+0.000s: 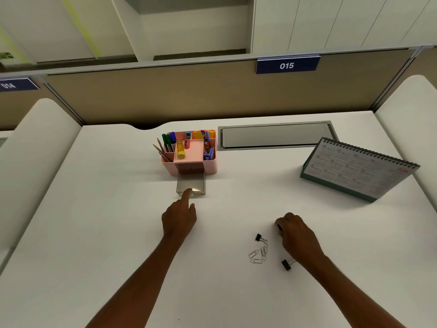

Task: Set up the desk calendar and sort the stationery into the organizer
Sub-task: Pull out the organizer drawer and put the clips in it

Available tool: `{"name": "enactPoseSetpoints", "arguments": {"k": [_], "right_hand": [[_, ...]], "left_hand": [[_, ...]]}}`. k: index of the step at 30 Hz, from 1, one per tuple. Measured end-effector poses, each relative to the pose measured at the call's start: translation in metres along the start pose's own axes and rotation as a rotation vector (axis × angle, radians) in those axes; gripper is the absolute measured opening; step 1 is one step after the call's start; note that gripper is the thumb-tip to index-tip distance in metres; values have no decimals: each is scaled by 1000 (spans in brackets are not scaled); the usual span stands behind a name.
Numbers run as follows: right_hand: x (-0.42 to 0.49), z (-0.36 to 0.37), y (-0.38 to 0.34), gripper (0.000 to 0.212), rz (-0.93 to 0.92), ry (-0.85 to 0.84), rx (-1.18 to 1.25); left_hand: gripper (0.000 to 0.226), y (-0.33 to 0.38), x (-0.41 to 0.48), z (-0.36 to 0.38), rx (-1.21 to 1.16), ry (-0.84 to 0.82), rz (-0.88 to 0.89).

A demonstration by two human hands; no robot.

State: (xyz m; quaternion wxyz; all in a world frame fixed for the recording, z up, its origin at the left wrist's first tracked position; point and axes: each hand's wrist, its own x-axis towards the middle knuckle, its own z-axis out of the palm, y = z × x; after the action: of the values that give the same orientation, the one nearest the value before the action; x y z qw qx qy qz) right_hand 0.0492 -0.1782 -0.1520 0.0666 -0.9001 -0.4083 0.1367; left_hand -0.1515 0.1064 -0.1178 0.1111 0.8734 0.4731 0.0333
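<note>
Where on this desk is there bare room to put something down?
Free: the wide stretch left of the organizer and left hand; the strip between organizer and calendar, before the cable hatch. Crowded: around the right hand, which pinches a dark clip, beside binder clips and paper clips.

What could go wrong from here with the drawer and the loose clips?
The clear drawer is pulled far out of the pink organizer; the left hand, fingertip on its front, could tip it or shove the organizer back.
The right hand pinches a dark clip while its forearm passes close by a binder clip and the paper clips, and might scatter them.
</note>
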Motion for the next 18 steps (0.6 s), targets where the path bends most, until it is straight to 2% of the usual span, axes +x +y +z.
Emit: {"name": "enactPoseSetpoints", "arguments": {"k": [3, 5, 7, 9, 13, 18], "right_hand": [[1, -6, -5, 14, 13, -4, 77], [2, -11, -13, 18, 25, 19, 214], [5, -17, -28, 17, 17, 51, 375], [8, -24, -47, 16, -34, 78, 467], [12, -31, -78, 11, -181, 139, 438], [17, -29, -88, 18, -200, 167, 391]], "left_hand": [[49, 12, -11, 1, -97, 5, -18], [38, 26, -23, 5, -372, -54, -89], [22, 47, -32, 4, -788, -249, -181], [13, 69, -43, -4, -1038, -428, -239], [20, 95, -55, -12, -1185, -596, -155], [17, 97, -55, -12, -1231, -539, -228]]}}
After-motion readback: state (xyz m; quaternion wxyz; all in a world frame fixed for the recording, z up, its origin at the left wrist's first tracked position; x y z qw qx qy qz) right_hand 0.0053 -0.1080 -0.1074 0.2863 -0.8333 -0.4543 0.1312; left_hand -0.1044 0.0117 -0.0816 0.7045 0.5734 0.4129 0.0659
